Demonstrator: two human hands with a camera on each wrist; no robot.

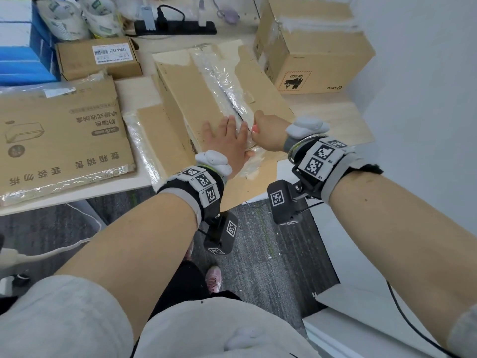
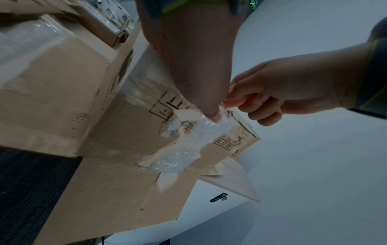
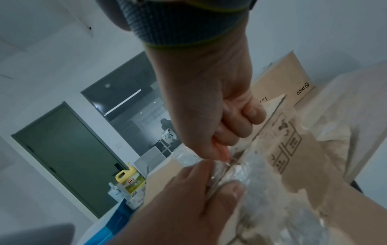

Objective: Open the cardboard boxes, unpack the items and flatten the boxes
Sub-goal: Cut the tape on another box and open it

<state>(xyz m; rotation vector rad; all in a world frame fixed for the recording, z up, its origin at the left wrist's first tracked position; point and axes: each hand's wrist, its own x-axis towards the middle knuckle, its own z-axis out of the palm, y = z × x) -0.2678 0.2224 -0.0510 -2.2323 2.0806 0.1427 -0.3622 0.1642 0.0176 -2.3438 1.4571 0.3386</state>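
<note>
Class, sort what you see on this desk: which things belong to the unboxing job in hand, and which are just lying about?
In the job:
left hand, pressing flat
right hand, gripping a pink-handled tool
taped cardboard box
clear tape
PICO box
flattened box

Lying about:
power strip
tape rolls

A taped box (image 1: 204, 99) lies mid-desk (image 1: 343, 117), overhanging the near edge. A flattened box (image 1: 59, 135) lies to its left. A small box (image 1: 98, 60) sits behind that one. Another box (image 1: 315, 47) stands at the desk's far right corner, and a power strip (image 1: 175, 27) lies along the far edge.
</note>
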